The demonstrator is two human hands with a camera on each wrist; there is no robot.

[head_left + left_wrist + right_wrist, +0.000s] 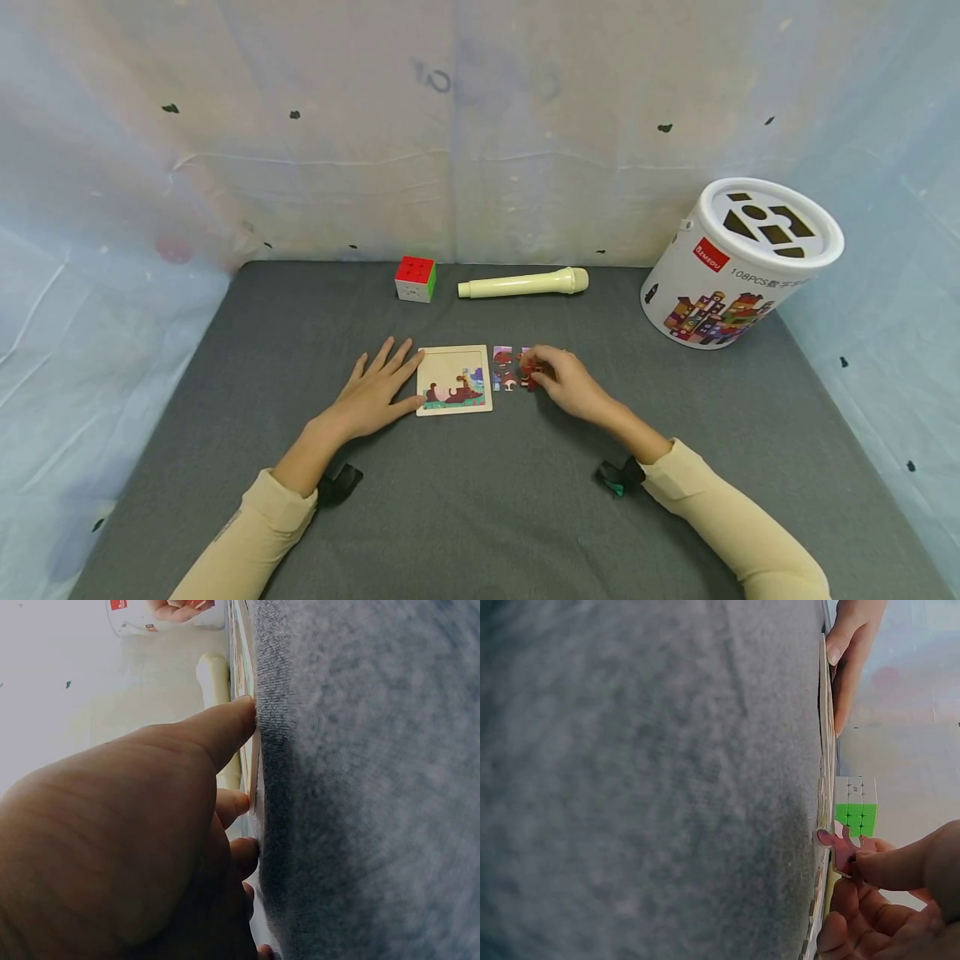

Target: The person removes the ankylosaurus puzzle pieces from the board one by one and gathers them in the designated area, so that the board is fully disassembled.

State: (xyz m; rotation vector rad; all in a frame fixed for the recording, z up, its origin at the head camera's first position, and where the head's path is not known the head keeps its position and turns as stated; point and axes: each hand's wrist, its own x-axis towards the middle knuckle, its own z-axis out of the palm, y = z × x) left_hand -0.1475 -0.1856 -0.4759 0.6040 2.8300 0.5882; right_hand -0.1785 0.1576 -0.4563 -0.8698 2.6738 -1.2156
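A square wooden jigsaw puzzle tray [448, 364] lies on the table, with joined colourful pieces [455, 395] along its lower part and right side. My left hand [375, 393] is spread out at the tray's left edge, thumb and a fingertip touching the frame. To the right of the tray, several loose puzzle pieces [502, 358] lie close together. Above them my right hand [572, 387] pinches a reddish puzzle piece [843, 853] between thumb and fingers. In the right wrist view this piece is tilted up off the table.
Behind the tray stand a Rubik's cube [416, 279] and a pale yellow toy microphone [522, 283], lying on its side. At the back right is a large white block bucket [738, 267] with a shape-hole lid. A grey cloth [480, 500] covers the table; pale sheeting hangs behind.
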